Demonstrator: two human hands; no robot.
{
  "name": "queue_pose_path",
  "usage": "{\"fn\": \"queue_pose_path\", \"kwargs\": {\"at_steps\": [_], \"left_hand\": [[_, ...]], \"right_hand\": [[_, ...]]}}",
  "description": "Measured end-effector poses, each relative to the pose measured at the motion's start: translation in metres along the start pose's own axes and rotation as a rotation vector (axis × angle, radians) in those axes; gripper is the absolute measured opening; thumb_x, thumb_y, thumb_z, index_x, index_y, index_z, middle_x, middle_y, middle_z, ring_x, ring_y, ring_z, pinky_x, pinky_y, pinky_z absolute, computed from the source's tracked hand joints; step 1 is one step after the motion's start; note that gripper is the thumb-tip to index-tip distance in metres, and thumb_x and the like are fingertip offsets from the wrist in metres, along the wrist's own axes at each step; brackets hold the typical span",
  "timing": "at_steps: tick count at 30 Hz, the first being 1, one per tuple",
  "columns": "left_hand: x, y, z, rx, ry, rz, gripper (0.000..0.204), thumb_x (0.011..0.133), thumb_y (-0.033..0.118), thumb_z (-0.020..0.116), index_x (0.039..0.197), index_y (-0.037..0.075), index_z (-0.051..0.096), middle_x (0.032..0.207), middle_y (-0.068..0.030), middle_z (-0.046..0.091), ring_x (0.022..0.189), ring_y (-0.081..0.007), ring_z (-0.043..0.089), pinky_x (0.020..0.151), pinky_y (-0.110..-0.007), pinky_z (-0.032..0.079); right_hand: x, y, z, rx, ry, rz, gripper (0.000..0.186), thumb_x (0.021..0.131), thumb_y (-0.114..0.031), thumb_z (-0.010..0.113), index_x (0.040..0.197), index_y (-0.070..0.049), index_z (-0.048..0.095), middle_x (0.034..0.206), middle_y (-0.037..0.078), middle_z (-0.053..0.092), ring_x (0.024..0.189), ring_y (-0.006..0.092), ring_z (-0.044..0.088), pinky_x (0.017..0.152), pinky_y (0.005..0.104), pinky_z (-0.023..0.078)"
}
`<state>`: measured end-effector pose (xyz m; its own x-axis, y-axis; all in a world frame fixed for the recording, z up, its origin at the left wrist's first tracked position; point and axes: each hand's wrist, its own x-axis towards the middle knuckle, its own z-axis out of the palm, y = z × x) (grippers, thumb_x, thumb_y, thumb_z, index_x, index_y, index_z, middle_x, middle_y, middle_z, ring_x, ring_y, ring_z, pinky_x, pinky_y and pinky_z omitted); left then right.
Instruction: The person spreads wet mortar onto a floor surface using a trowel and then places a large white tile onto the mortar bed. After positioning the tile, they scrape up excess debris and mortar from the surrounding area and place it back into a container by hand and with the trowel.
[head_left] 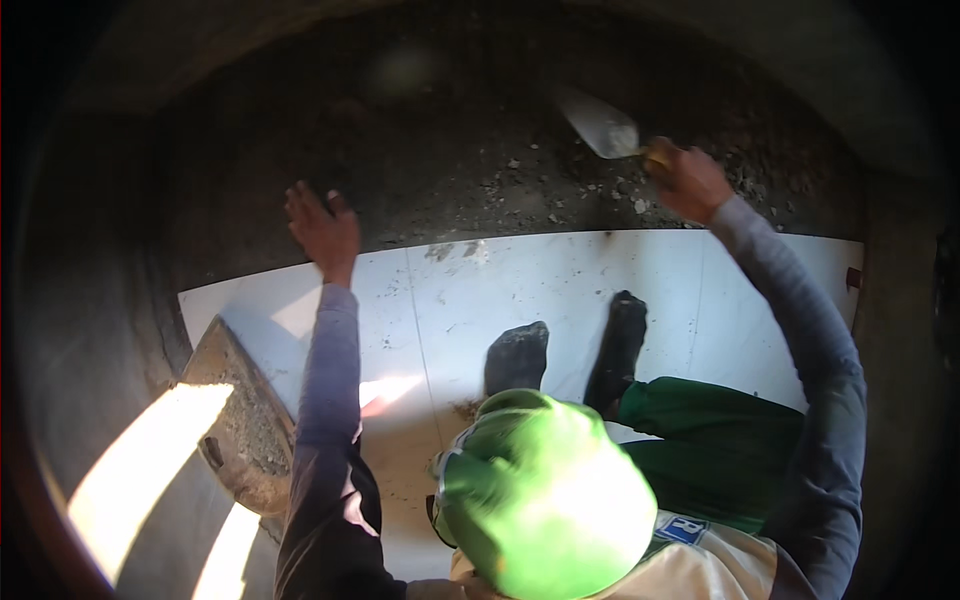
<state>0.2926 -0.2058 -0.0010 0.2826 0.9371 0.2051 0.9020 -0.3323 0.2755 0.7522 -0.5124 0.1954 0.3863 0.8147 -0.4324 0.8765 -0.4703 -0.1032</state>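
My right hand [688,182] grips the yellowish handle of a trowel [600,125], its metal blade pointing up-left over dark, rough ground [440,160] scattered with pale crumbs and small chips [640,205]. Out to the left, my left hand [322,225] is open, fingers apart, over the dark ground just beyond the edge of the white slabs [755,285]; whether it touches the ground, I cannot tell. Two feet in dark socks [516,360] are on the slabs between my forearms.
A worn pan [245,430] holding gritty grey material lies at the lower left, beside sunlit patches. A green cap [545,490] covers the bottom middle of the view, with green trousers [720,440] to its right. Concrete walls [900,280] border the sides.
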Motion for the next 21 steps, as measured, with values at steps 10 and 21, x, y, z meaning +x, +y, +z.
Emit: {"fn": "queue_pose_path", "kwargs": {"at_steps": [10,21], "left_hand": [[-0.182,0.026,-0.097,-0.824,-0.141,-0.367,0.052,0.107,0.013,0.068,0.151,-0.010,0.053,0.148,-0.0257,0.064,0.135,-0.0372,0.066,0.112,-0.043,0.055],[-0.246,-0.023,-0.119,-0.552,-0.059,-0.626,0.045,0.105,0.012,0.071,0.144,-0.007,0.060,0.138,-0.0219,0.071,0.121,-0.0352,0.072,0.107,-0.042,0.057]], "right_hand": [[-0.060,0.052,-0.049,0.168,-0.043,0.043,0.028,0.100,-0.026,0.068,0.117,-0.003,0.073,0.100,0.025,0.078,0.097,0.0437,0.076,0.087,0.0531,0.059],[0.008,-0.006,0.058,0.946,-0.210,0.148,0.036,0.102,-0.032,0.065,0.118,-0.002,0.076,0.074,0.010,0.065,0.059,0.0202,0.062,0.055,0.0405,0.049]]}}
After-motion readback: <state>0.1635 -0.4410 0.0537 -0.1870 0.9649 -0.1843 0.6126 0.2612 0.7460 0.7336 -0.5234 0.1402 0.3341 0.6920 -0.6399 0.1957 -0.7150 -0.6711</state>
